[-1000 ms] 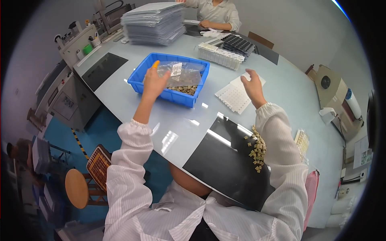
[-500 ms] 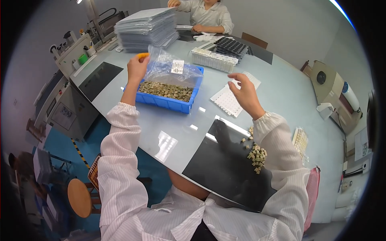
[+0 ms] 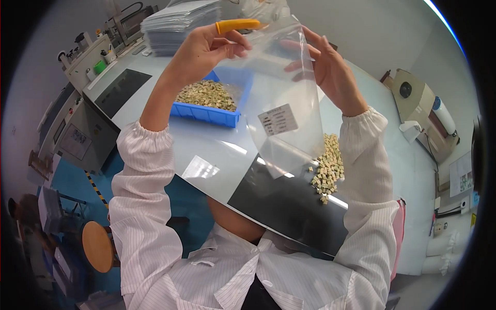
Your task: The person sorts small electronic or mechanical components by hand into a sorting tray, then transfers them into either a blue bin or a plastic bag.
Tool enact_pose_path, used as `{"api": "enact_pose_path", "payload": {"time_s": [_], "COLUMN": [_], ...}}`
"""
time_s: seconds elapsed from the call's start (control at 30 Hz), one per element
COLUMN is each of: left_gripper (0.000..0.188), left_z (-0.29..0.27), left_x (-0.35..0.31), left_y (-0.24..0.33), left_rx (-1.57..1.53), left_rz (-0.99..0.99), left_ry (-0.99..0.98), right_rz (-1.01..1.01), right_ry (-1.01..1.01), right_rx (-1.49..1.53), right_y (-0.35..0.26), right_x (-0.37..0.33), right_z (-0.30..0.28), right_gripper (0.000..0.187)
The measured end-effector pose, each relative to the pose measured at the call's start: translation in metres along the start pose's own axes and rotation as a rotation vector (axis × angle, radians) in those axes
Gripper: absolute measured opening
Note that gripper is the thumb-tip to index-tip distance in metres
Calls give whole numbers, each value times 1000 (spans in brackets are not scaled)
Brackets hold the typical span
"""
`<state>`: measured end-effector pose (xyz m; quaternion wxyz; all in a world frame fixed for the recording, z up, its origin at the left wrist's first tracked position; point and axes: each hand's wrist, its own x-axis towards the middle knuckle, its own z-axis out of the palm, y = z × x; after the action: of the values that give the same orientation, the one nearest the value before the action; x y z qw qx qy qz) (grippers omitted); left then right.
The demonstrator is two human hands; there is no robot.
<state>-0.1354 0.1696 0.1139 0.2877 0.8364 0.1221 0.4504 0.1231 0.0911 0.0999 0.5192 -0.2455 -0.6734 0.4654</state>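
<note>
Head view: clear plastic bag held up approx. mid-scene, hanging above the surface, w/ white printed label on lower part. L hand (yellow cot on index finger) is half-curled, thumb & fingers pinching bag's upper L edge. R hand at bag's upper R side, fingers partly spread, some seen thru the film; cannot tell if it grips. Blue bin on L, beyond bag's lower part, contg. small beige-green pcs. Loose pile of similar pcs near R, partly on dark mat. Stack of sheets far L.
</note>
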Motion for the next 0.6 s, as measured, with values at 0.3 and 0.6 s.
{"api": "enact_pose_path", "payload": {"time_s": [0.3, 0.6], "left_gripper": [14, 19], "left_z": [100, 172], "left_x": [-23, -12], "left_y": [-41, -34], "left_rx": [-443, -541], "left_rz": [-278, -347], "left_ry": [-356, -556], "right_rz": [265, 299], "right_ry": [-55, 8], "right_rx": [-310, -472], "right_y": [1, -18], "right_x": [-70, -141], "right_z": [3, -2], "right_gripper": [43, 21]}}
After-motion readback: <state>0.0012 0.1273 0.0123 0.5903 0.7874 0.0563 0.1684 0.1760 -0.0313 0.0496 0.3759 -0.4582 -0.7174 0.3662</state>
